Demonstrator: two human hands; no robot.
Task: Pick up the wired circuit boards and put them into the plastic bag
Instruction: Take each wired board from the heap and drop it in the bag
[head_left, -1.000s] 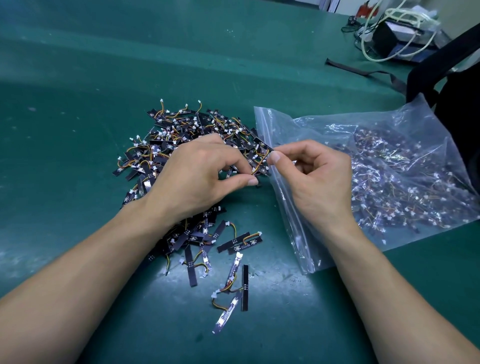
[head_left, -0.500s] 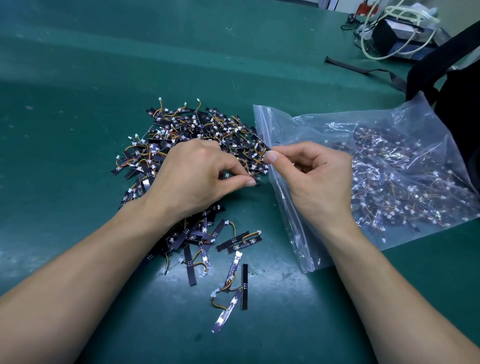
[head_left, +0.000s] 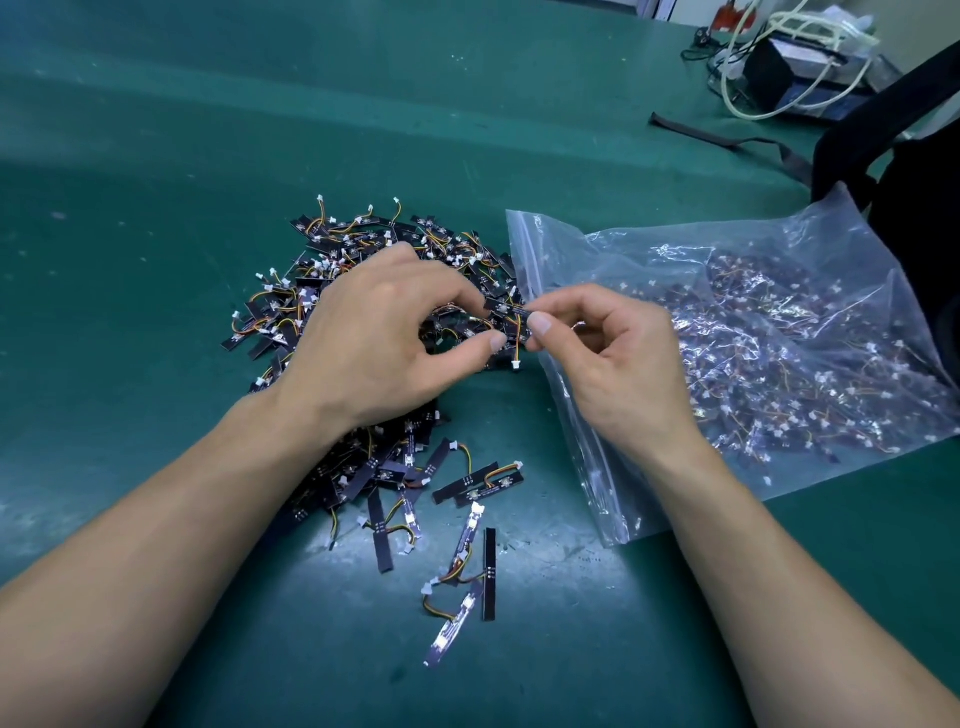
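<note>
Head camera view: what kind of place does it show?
Probably an electronics packing workbench: a pile of wired circuit boards lies on a green mat, a plastic bag beside it holds many more, and coiled cables sit farther back.

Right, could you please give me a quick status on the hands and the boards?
Left hand and right hand both pinching one wired board at the mouth of the plastic bag. Not yet inside; big pile on the mat. Nothing in the way.
</note>
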